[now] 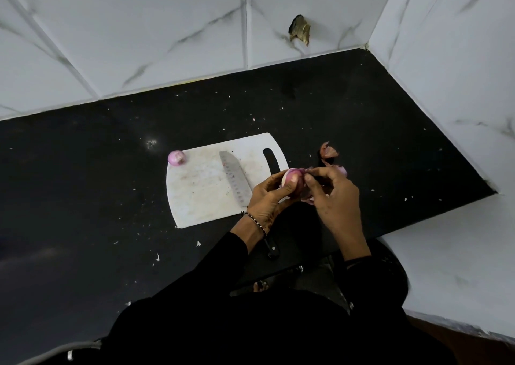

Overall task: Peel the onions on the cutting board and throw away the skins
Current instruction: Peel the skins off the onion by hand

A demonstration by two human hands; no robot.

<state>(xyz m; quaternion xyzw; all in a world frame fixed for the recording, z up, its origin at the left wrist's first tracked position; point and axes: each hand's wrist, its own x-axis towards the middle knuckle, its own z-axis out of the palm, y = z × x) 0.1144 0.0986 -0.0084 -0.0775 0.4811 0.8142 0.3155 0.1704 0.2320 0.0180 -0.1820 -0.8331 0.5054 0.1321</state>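
Onion [292,182] half-peeled, pale purple

A black, glossy countertop [83,169] runs into a corner of white marble-patterned wall tiles [167,30]. A white cutting board [200,194] lies flat on it, near the front edge. A knife [234,178] rests with its blade on the board and its black handle past the board's near edge on the counter. To the right of the board, apart from it, a curl of reddish onion skins [328,150] lies on the bare stone. Small pale flecks [198,243] are scattered over the dark surface, mostly in front of and behind the board.
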